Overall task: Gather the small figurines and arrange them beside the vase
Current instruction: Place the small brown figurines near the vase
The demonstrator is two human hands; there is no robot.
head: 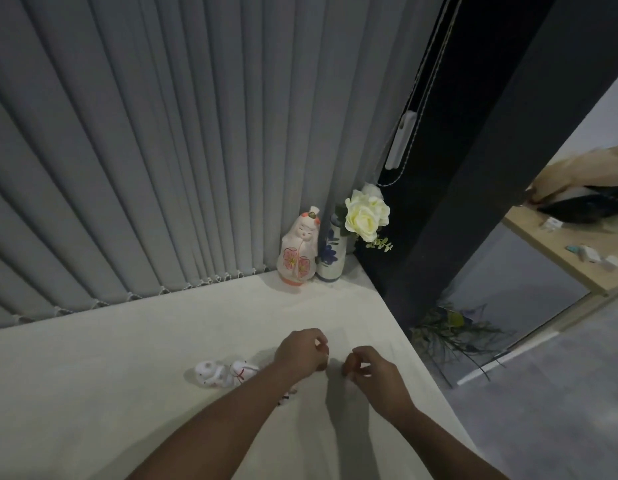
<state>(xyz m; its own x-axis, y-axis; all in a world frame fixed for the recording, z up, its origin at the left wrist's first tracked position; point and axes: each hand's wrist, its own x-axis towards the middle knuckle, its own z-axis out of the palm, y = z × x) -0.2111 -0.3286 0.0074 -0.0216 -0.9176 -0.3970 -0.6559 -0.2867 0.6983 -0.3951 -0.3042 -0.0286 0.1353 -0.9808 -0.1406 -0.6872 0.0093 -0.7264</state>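
While our left hand and right hand hover side by side over the white tabletop near its right edge, both have fingers curled loosely inward; we cannot tell whether either holds anything. Two small white figurines lie on their sides just left of our left forearm, which partly covers them. At the far right corner the blue-flowered vase stands upright, with a tall pink doll touching its left side.
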